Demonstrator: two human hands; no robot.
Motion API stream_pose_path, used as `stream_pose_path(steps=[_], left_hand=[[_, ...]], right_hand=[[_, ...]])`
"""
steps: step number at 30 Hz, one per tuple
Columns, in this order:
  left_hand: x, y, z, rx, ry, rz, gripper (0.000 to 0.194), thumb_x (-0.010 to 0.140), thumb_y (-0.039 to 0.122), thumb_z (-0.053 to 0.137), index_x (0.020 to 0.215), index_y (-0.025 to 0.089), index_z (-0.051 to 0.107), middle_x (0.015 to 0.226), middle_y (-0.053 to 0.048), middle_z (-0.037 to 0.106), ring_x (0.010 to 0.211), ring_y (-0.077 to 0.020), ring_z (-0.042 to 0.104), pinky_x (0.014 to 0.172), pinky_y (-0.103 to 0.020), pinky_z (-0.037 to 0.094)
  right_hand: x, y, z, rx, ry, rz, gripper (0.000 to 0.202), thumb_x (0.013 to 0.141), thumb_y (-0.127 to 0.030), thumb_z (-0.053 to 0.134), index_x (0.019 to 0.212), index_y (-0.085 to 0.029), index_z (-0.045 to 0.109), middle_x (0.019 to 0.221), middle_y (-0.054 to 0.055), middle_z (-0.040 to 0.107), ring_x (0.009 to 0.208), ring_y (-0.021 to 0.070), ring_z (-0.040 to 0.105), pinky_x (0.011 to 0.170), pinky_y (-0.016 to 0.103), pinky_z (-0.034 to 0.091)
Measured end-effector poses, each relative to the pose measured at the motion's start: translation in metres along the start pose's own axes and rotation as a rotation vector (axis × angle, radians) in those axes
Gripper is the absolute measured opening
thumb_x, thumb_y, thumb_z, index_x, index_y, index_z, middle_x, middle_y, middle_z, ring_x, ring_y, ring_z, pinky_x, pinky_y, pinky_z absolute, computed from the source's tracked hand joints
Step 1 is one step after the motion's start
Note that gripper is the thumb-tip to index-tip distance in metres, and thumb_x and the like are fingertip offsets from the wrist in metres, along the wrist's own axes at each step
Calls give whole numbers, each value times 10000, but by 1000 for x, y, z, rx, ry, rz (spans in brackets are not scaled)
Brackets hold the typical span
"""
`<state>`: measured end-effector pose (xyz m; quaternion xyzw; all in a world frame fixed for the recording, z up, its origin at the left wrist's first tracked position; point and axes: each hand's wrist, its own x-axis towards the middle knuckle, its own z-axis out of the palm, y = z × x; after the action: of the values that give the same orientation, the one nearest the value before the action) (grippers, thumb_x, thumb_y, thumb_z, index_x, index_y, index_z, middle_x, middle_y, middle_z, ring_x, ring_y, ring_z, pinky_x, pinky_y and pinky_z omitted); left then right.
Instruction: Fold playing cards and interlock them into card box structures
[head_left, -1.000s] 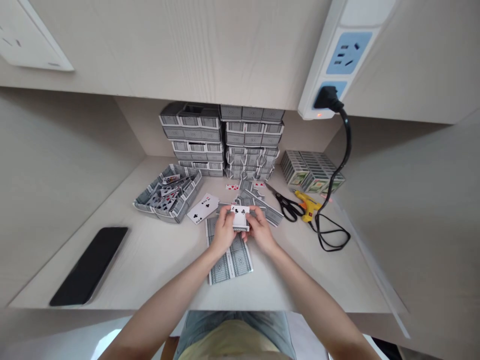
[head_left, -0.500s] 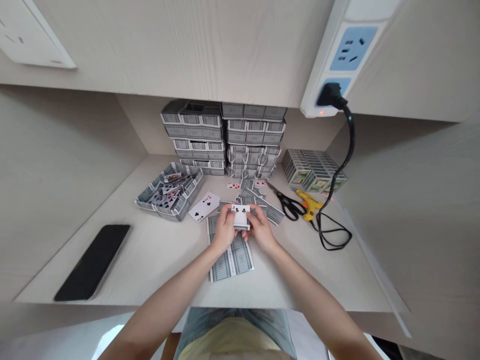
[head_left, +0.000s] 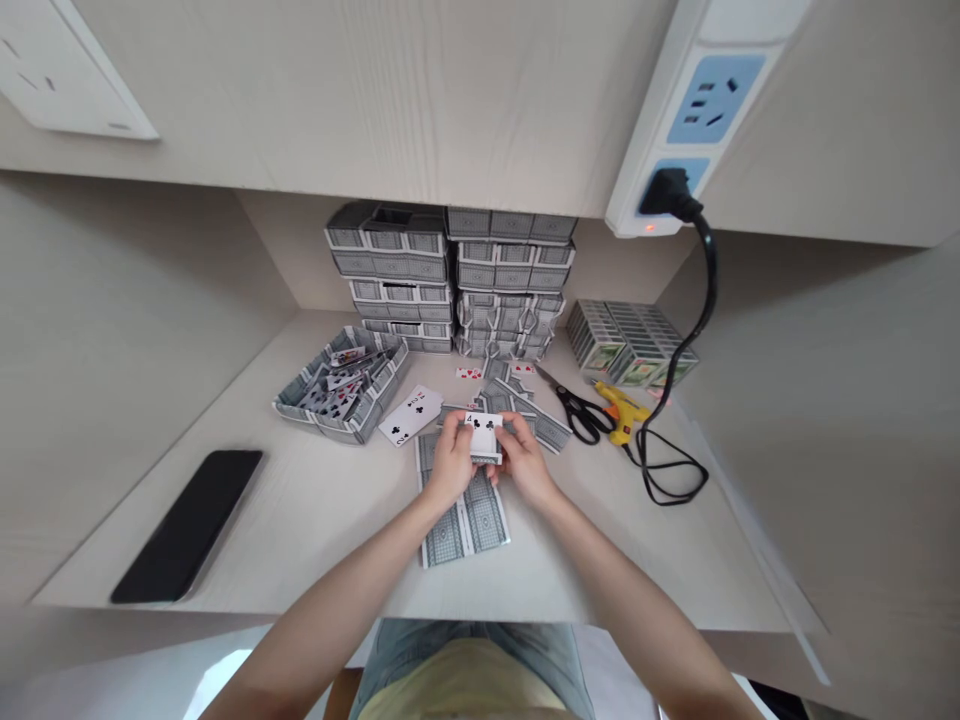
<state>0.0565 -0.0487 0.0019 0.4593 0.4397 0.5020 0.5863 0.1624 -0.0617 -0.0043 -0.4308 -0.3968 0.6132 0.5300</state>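
Note:
Between my left hand [head_left: 453, 462] and my right hand [head_left: 523, 460] is a playing card [head_left: 484, 434], a four of clubs face up, with its near edge folded. Both hands grip it from the sides, thumbs on top. Below them lies a flat panel of joined cards [head_left: 466, 525], grey backs up. Just beyond the hands, several loose grey-backed cards and strips [head_left: 517, 402] are scattered. A small stack of face-up cards [head_left: 412, 415] with a two of clubs lies left of my left hand.
A card-built tray [head_left: 341, 385] holds loose cards at left. Card-built boxes [head_left: 514, 268] are stacked behind. Black scissors [head_left: 586, 412] and a yellow glue gun [head_left: 622, 410] lie right, beside packed card decks [head_left: 634, 343]. A phone [head_left: 187, 525] lies front left. A power strip [head_left: 694, 120] hangs above.
The hands and the folded card stay almost as they were. The whole view has shifted very slightly.

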Motion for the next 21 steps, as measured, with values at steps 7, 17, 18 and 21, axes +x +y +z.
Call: stream_pose_path(steps=[7, 17, 18, 21], left_hand=[[1, -2, -1, 4, -11, 5, 155, 792, 281, 375, 921, 197, 388, 412, 104, 450, 254, -88, 419, 245, -157, 286], [1, -4, -2, 12, -8, 11, 166, 788, 287, 378, 926, 194, 388, 413, 106, 450, 250, -93, 416, 241, -167, 289], [1, -4, -2, 4, -13, 9, 167, 791, 287, 375, 930, 195, 385, 412, 107, 449, 250, -95, 421, 241, -166, 290], [0, -1, -1, -6, -21, 2, 160, 797, 280, 369, 932, 196, 383, 409, 104, 453, 252, -97, 433, 240, -163, 291]], right_hand=[[0, -1, 0, 7, -4, 4, 271, 757, -392, 497, 947, -237, 383, 474, -94, 519, 329, 108, 487, 295, 202, 406], [1, 2, -1, 19, 11, 11, 297, 749, -395, 504, 966, -234, 380, 462, -102, 502, 322, 108, 489, 294, 199, 409], [1, 2, -1, 18, 12, 11, 295, 750, -393, 504, 967, -236, 380, 464, -101, 504, 321, 108, 488, 293, 199, 409], [1, 2, -1, 25, 11, 10, 279, 755, -385, 502, 963, -242, 382, 467, -99, 511, 321, 106, 484, 292, 196, 408]])
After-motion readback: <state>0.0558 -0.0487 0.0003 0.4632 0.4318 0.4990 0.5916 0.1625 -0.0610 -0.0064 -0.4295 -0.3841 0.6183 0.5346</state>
